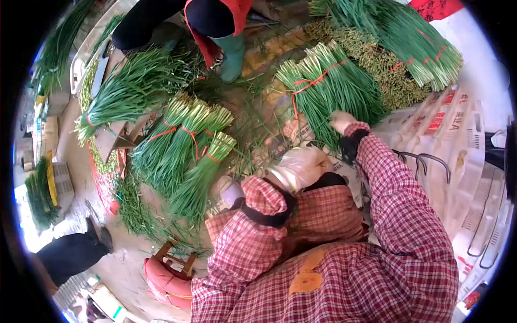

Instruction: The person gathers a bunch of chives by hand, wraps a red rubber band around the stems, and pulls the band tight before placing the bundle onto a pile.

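My right hand [343, 121], in a white glove with a red plaid sleeve, reaches forward and touches the near end of a bundle of long green stalks [328, 86] tied with red string. Its fingers are hidden against the stalks. My left hand [230, 191], also in a white glove, hangs low beside the cut ends of several tied green bundles [188, 145] lying on the ground. I see its back only, so any grip is hidden. A white plastic-covered lump [299, 167] sits between my two arms.
A person in dark trousers, a red apron and a green boot [232, 54] stands at the top. More tied bundles [409, 43] lie top right and others [129, 91] at left. White printed sacks [458, 124] cover the right. A red-cushioned stool [167, 280] stands below.
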`<state>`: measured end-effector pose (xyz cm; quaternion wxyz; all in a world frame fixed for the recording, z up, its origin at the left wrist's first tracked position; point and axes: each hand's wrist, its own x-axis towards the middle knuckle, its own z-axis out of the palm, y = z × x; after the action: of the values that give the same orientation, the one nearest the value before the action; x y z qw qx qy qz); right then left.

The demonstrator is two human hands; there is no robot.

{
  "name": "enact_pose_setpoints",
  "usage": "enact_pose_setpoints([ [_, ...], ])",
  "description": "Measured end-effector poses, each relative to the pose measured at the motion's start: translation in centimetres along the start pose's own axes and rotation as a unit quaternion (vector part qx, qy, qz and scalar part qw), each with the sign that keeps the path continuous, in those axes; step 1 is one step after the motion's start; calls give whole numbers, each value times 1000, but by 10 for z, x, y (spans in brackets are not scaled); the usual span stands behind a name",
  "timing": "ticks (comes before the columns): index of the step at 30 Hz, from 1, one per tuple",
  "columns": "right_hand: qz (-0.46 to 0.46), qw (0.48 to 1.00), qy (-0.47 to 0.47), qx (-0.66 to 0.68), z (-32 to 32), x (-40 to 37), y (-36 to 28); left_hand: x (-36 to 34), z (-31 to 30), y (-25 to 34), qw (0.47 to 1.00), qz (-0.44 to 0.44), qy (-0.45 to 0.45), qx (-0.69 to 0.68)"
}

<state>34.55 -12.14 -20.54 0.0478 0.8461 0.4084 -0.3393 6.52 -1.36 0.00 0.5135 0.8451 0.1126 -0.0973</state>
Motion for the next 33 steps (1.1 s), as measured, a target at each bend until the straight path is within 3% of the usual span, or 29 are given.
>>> enact_pose_setpoints([
  [3, 54, 982, 158, 93, -31, 27, 33, 2, 1, -6, 995, -70, 68, 13],
  [4, 98, 982, 141, 82, -61, 28, 34, -1, -7, -1, 997, -46, 54, -38],
  [5, 82, 981, 155, 87, -70, 51, 53, -11, -20, 3, 994, -30, 57, -87],
  [6, 33, 979, 150, 131, -72, 82, 87, -15, -27, 9, 990, -101, 72, -63],
  [8, -61, 934, 35, 349, -68, 150, 137, -22, -19, -6, 986, -142, 80, -23],
  [9, -44, 958, 75, 272, -78, 139, 116, -22, -11, -18, 987, -111, 113, -36],
  [10, 147, 973, 156, 87, -55, 168, 118, -22, -4, -31, 985, -78, 145, -47],
  [11, 159, 972, 162, 60, -51, 173, 112, -22, 2, -37, 970, -53, 218, -89],
  [12, 216, 964, 148, 56, -62, 160, 86, -22, -10, -27, 936, -105, 279, -188],
  [13, 223, 959, 173, 7, -60, 166, 86, -21, -6, -46, 881, 6, 363, -305],
  [14, 222, 959, 178, 1, -63, 164, 82, -35, -41, -39, 853, -37, 347, -387],
  [16, 197, 963, 185, 13, -62, 167, 87, -56, -64, -60, 742, 51, 445, -499],
  [17, 172, 967, 184, 30, -55, 177, 108, -65, -76, -57, 680, 53, 515, -519],
  [19, 150, 967, 201, 51, -51, 176, 113, -76, -77, -55, 638, 30, 576, -511],
  [21, 132, 967, 180, 125, -57, 159, 104, -73, -62, -56, 667, 5, 536, -517],
  [24, 182, 944, 231, 151, -81, 104, 50, -65, -39, -46, 707, -37, 450, -544],
  [28, 103, 952, 246, 153, -78, 105, 78, -34, -11, -45, 722, -20, 359, -592],
  [29, 104, 953, 231, 164, -86, 89, 64, -23, -4, -52, 751, -22, 344, -563],
  [31, 134, 949, 247, 143, -99, 33, 3, -4, 0, -49, 799, -42, 378, -465],
  [33, 112, 940, 247, 206, -94, 4, -26, 8, 4, -48, 822, -79, 418, -378],
])
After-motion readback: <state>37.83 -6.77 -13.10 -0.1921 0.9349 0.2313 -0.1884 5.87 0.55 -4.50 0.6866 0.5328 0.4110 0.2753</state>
